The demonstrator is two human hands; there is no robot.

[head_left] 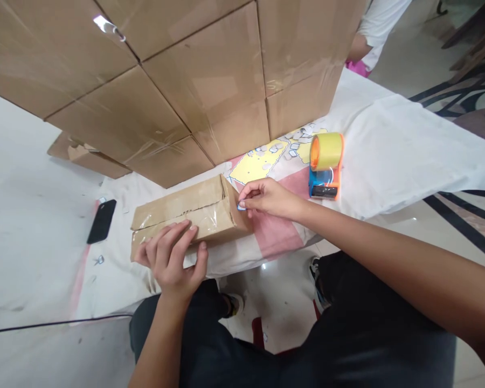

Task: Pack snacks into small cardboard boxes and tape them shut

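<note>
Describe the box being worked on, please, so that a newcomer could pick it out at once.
Find the large stack of brown cartons. In front of it, near the white cloth's edge, lies a long, low box. Unlike the stacked cartons, it has the left hand resting on it and the right hand at its right-hand end.

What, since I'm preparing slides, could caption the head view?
Left hand on a taped box, right hand pinching a small bluish piece.

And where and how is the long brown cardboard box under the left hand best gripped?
Probably hold the box by its two short ends, coming from left and right together: its length runs sideways, and large stacked brown cardboard cartons stand close behind its far side.
</note>
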